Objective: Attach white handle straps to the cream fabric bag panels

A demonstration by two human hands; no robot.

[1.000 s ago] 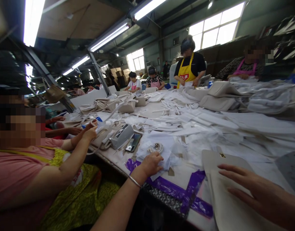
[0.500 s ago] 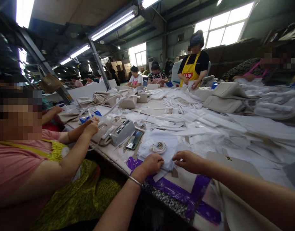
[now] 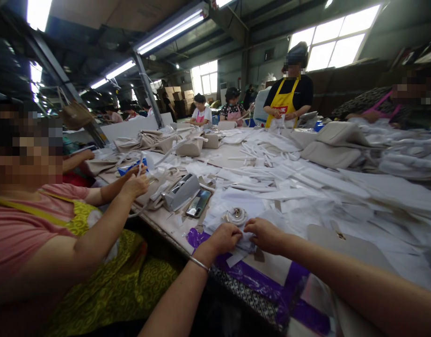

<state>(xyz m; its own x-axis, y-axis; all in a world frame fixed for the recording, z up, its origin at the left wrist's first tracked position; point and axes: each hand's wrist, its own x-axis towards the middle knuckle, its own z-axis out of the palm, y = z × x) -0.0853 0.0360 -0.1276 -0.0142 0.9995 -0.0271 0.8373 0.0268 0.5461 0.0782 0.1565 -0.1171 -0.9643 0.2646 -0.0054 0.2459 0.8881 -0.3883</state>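
Observation:
My left hand and my right hand meet at the near edge of the work table, fingers pinched on a small stack of white paper pieces. A bracelet circles my left wrist. Just beyond my fingers lies a coil of white strap with a metal ring. A flat beige bag panel rests to the right, beside my right forearm.
A person in a pink shirt and yellow apron works close on my left. A tape dispenser and a phone lie past my hands. White strips, beige bags and other workers fill the far table. Purple tape marks the table's edge.
My right hand left the beige panel and moved left to join my left hand on the white paper stack. The view has shifted slightly to the right.

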